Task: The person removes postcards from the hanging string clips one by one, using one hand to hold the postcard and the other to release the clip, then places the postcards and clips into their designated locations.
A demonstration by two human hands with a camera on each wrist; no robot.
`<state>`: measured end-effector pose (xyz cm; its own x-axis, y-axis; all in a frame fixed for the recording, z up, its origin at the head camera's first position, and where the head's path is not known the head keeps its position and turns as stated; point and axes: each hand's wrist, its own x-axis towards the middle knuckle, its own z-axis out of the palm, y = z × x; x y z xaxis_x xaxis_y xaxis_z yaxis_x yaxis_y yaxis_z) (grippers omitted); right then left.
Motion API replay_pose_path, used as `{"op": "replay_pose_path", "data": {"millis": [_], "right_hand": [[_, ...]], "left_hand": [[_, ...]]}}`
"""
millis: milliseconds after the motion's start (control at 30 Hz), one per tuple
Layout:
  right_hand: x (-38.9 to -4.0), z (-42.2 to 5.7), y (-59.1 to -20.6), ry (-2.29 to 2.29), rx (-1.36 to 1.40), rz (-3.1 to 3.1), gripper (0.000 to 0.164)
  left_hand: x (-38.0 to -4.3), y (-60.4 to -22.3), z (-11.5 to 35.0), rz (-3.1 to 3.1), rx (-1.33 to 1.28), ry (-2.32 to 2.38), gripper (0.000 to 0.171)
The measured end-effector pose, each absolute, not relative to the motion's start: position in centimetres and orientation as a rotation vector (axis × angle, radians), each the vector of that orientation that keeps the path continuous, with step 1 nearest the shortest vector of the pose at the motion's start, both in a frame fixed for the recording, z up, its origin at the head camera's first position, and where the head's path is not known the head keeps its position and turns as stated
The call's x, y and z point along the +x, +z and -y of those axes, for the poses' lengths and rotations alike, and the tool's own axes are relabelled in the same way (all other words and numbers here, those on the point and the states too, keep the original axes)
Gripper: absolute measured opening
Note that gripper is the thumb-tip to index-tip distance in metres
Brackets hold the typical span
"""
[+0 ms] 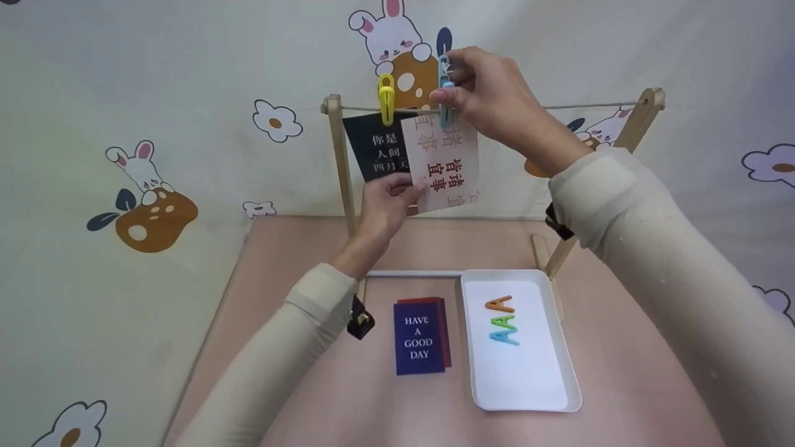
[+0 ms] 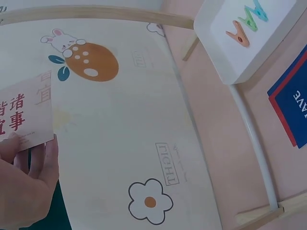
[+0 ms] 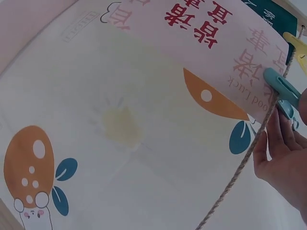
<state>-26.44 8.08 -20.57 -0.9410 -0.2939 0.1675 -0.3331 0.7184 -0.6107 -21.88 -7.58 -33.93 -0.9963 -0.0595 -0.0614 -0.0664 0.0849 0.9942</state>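
A pale pink card (image 1: 456, 192) with red characters hangs at the rope (image 1: 596, 103) of a wooden frame. My left hand (image 1: 382, 211) pinches its lower left edge between thumb and fingers. Up at the rope, my right hand (image 1: 500, 96) grips a light blue clothespin (image 1: 446, 93). In the right wrist view, the jaws of that blue clothespin (image 3: 283, 85) lie over the rope and the card's top edge. Just left of it, a yellow clothespin (image 1: 386, 102) holds a dark green card (image 1: 366, 146) with white characters, partly covered by the pink card.
On the pink table, a white tray (image 1: 525, 385) holds orange, green and blue clothespins (image 1: 503, 321). Left of the tray, a blue card (image 1: 419, 338) reading "HAVE A GOOD DAY" lies over a red card (image 1: 447, 347). The frame's wooden posts (image 1: 640, 121) stand before a printed backdrop.
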Motion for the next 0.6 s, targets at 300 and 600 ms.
{"op": "replay_pose_path", "data": {"millis": [300,600], "right_hand": [[-26.1,-7.9,-20.4,1.075,0.493,2.771,0.041],[-25.7,-8.8,-19.5,1.103,0.504,2.552,0.034]], "left_hand": [[-21.0,-33.7,7.0,-2.262,-0.143,2.128,0.024],[-20.4,-33.9,6.7,-2.282,-0.148,2.084,0.026]]}}
